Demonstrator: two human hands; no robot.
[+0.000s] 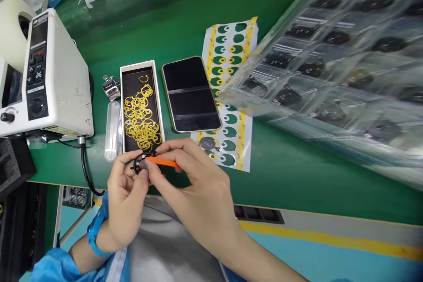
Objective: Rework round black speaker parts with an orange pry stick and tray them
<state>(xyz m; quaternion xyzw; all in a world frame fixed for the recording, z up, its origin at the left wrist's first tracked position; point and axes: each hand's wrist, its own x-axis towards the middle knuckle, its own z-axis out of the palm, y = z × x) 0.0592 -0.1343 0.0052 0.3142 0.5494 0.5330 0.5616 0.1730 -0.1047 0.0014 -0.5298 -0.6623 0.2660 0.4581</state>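
Left hand [127, 189] grasping round black disc-shaped component [140, 164] | right hand [194, 180] pinching slim orange plastic pry tool [163, 162] against it | component held above green bench mat [280, 172], just beside white-rimmed black tray of yellow rings [138, 65]

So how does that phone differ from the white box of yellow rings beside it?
The phone is flat and closed, with a glossy black face and a gold edge, while the white box is open, black-lined and heaped with yellow rings. The phone is also slightly wider than the box. Both are long rectangles lying side by side on the green mat.
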